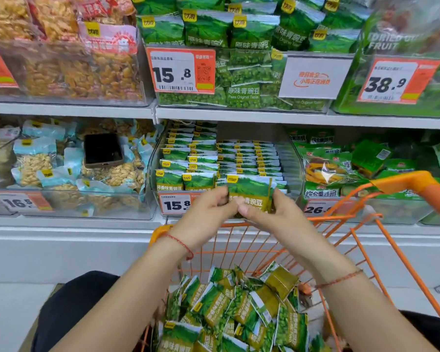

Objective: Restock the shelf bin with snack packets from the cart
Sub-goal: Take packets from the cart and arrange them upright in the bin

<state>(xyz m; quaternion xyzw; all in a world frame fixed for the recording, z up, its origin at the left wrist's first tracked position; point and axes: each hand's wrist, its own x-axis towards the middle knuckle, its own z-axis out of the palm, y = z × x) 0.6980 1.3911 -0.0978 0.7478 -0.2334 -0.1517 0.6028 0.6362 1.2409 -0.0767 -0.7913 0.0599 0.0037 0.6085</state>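
At centre frame, both hands hold one green snack packet (249, 193) upright just in front of the clear shelf bin (294, 158) on the lower shelf. The left hand (203, 212) pinches the packet's left edge, fingers curled inward. The right hand (272, 212) grips the right edge, thumb across the front face and fingers wrapped behind. The packet's top stands level with the bin's front row.

Inside the bin, matching green packets (239, 158) stand in neat rows front to back, with two taller rows on the left side. A price tag (177, 204) reading 15.8 is fixed to the bin's front, partly covered by the left hand.

At lower centre, the orange wire cart (366, 224) holds a loose heap of the same packets (239, 308), lying at mixed angles. The cart's handle runs toward the right edge of the frame.

At centre left, a dark phone (102, 149) lies on top of pale blue nut packs (36, 158) in the neighbouring bin. Each wrist carries a thin red string bracelet (182, 243).
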